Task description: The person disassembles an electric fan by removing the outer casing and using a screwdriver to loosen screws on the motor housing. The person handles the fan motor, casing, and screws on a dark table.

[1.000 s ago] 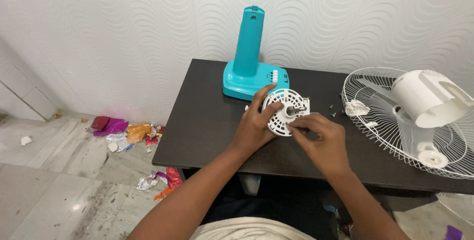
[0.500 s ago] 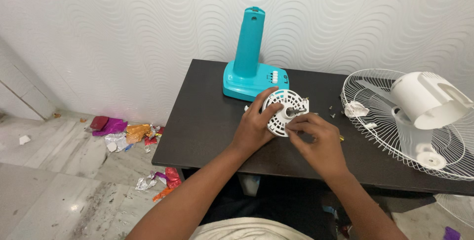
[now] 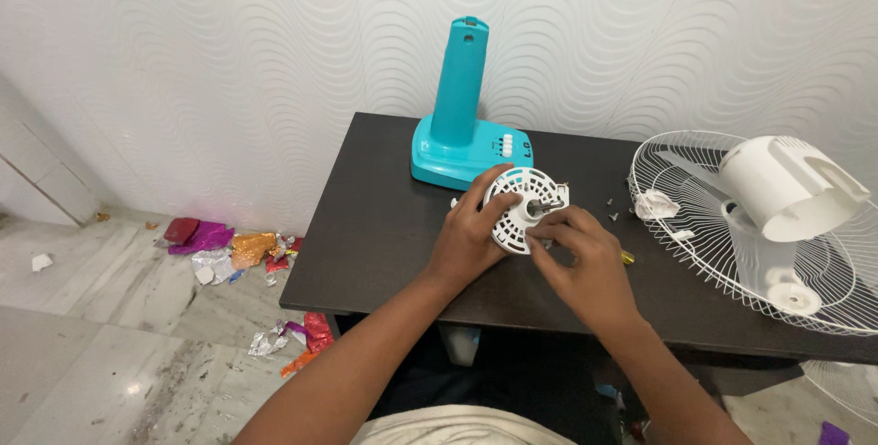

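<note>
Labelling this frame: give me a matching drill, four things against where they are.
Things:
1. motor
2. stand
3. grille
4. wrappers

Places:
A. on the floor, left of the table
B. table's right end
C. back of the table, by the wall
D. between both hands

Pairs: 1-D, 2-C, 3-B, 4-A

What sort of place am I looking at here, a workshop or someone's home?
Probably a room in a home, not a workshop: a small dark table against a white wavy-patterned wall, foil wrappers littering a marble floor, and a dismantled fan's teal base and wire guard.
</note>
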